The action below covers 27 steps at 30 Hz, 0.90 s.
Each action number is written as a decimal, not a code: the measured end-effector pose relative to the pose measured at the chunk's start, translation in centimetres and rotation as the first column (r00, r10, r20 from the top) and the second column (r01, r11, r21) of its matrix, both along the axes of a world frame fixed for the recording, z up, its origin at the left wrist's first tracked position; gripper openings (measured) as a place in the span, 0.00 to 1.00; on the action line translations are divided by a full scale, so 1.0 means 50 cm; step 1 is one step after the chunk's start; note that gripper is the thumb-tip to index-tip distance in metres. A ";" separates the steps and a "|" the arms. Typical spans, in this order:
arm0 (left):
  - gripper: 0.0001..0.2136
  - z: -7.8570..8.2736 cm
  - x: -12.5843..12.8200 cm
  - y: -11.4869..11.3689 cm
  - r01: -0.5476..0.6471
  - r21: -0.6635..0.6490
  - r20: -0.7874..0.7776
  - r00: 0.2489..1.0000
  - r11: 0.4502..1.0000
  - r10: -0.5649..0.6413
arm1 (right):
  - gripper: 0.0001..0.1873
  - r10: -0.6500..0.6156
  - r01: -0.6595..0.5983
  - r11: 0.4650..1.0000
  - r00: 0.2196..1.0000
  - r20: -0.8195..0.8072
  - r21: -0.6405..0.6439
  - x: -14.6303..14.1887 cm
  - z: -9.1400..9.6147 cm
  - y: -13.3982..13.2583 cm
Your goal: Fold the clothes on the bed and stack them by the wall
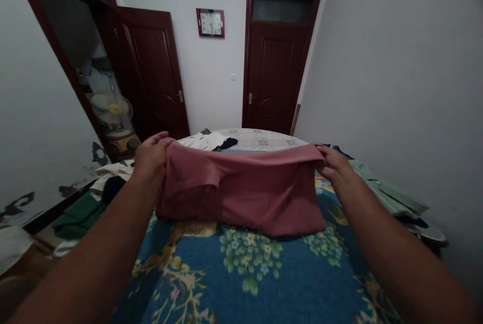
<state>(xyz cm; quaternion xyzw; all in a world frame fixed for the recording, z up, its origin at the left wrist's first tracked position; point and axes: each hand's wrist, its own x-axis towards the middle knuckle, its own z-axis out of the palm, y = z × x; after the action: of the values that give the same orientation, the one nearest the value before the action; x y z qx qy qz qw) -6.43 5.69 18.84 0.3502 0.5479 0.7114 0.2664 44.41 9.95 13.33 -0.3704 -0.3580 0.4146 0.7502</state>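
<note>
At my far left a dark green cloth [77, 216] lies in a heap, well apart from what I hold. Next comes my left grip [151, 155], closed on the upper left corner of the pink cloth [260, 190], thumb and fingers together as far as I can see; some fingertips are hidden. From this grip the pink cloth runs off to my right, and neither hand is clearly nearer, since each has an end of it. It hangs in front of me, over the blue cover [298, 284]; I cannot tell whether its lower edge touches down.

Its long axis runs left to right, straight from one grip to the other, crosswise to my view. The upper edge is nearly level and dips slightly in the middle; the lower edge slopes down toward the right. In its left half a short, sleeve-like flap [206, 180] points to the right. Which end is the neck I cannot tell. Behind it, white clothes [206, 140] lie on the pale tabletop [277, 138].

At the right end my right grip [334, 162] pinches the upper corner, so the pink cloth lies to its left. Farther right is a pale green cloth [396, 195].
</note>
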 end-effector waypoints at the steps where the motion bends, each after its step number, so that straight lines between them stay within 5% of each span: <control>1: 0.26 0.036 0.013 0.043 0.044 0.024 0.063 0.997 0.999 -0.045 | 0.08 -0.014 0.012 0.999 1.000 -0.026 -0.043 0.005 0.021 0.034; 7: 0.27 0.272 0.014 0.203 0.174 0.356 -0.024 0.984 0.918 -0.177 | 0.09 -0.242 0.270 0.935 0.960 -0.139 0.232 0.065 0.181 0.130; 9: 0.27 0.300 0.009 0.224 0.104 0.401 0.007 0.993 0.910 -0.117 | 0.09 -0.240 0.266 0.933 0.962 -0.134 0.241 0.071 0.192 0.123; 11: 0.28 0.287 0.010 0.226 0.044 0.419 0.036 0.997 0.907 -0.065 | 0.10 -0.232 0.254 0.948 0.964 -0.133 0.190 0.068 0.169 0.103; 14: 0.23 0.192 0.015 0.185 0.022 0.394 0.032 0.999 0.919 -0.038 | 0.11 -0.249 0.262 0.961 0.960 -0.129 0.090 0.058 0.088 0.064; 22: 0.25 -0.213 0.009 -0.054 0.025 -0.032 0.105 0.994 0.999 -0.021 | 0.10 -0.087 0.098 0.948 0.995 0.050 -0.304 0.066 -0.195 -0.079; 24: 0.27 -0.272 0.005 -0.099 0.065 -0.115 0.180 0.983 0.991 -0.044 | 0.09 -0.049 0.074 0.915 0.996 0.074 -0.396 0.069 -0.243 -0.118; 27: 0.28 -0.299 0.003 -0.140 0.091 -0.166 0.235 0.971 0.982 -0.051 | 0.11 0.071 -0.016 0.896 0.992 0.108 -0.444 0.068 -0.270 -0.163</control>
<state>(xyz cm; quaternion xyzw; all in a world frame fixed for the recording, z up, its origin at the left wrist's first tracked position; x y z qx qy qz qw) -6.29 -1.32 3.88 0.2601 0.5610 0.6861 0.3833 47.84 1.82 -0.15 -0.5475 -0.3078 0.4783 0.6138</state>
